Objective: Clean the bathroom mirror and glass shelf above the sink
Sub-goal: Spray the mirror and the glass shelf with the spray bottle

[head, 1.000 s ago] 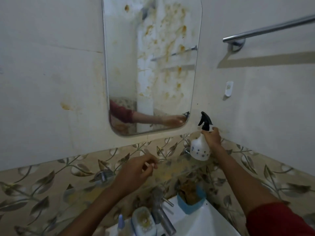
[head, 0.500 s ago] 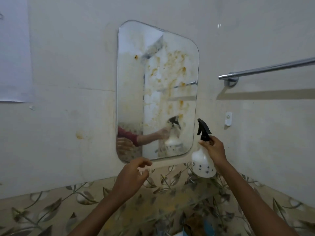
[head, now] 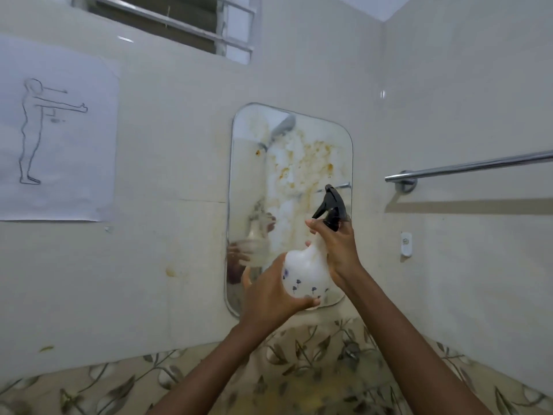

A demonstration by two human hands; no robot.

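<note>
The rounded wall mirror is smeared with orange-brown stains down its middle. In front of its lower half I hold a white spray bottle with small blue flowers and a black trigger head, which points left. My right hand wraps the bottle's neck just under the trigger. My left hand cups the bottle's round body from below and the left. The glass shelf is hard to make out at the bottom, where a yellowish smear lies over the leaf-pattern tiles.
A chrome towel bar runs along the right wall. A small white holder sits below it. A paper sheet with a line drawing hangs at left. A louvred window is above. Leaf-pattern tiles band the lower wall.
The view has tilted up, so the sink dropped out of sight. My right hand raised the bottle in front of the mirror, and my left hand came up and took hold of its body.
</note>
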